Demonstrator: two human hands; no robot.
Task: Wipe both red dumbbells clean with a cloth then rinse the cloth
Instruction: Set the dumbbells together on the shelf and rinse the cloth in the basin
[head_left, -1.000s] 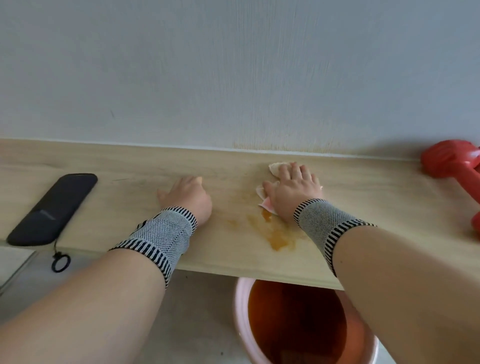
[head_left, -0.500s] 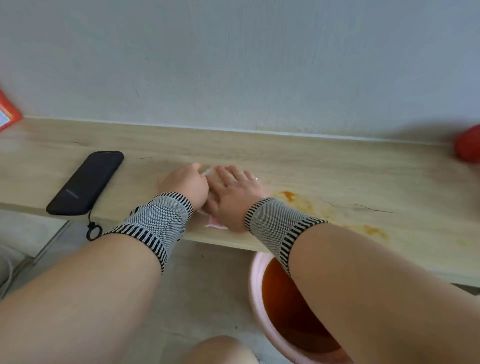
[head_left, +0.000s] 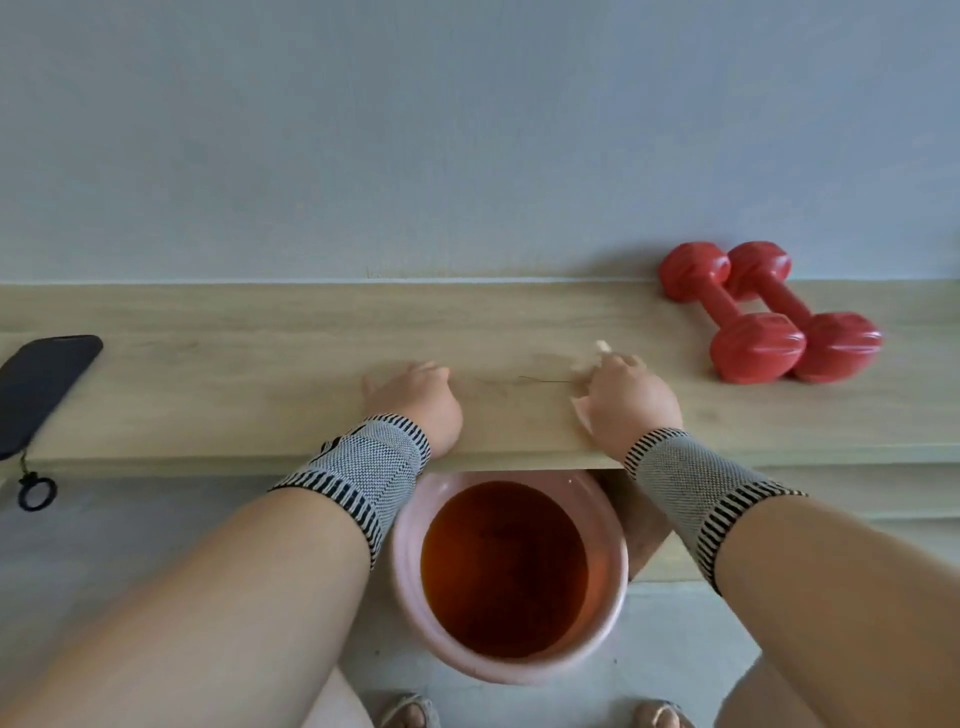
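Two red dumbbells (head_left: 732, 317) (head_left: 810, 322) lie side by side on the wooden shelf (head_left: 260, 374), at its right, against the wall. My right hand (head_left: 626, 402) lies palm down on a pale cloth (head_left: 601, 347), pressing it onto the shelf left of the dumbbells; only the cloth's edges show past my fingers and thumb. My left hand (head_left: 415, 397) rests on the shelf further left and holds nothing. Both wrists wear grey knitted bands.
A pink bucket (head_left: 402, 551) of orange-brown water stands on the floor below the shelf edge, between my forearms. A black phone-like case (head_left: 36, 384) with a ring strap lies at the shelf's left end. My sandalled feet show at the bottom.
My right hand slid the cloth to the right, away from my left hand. The orange smears on the shelf are gone. The view shifted, so both dumbbells now show.
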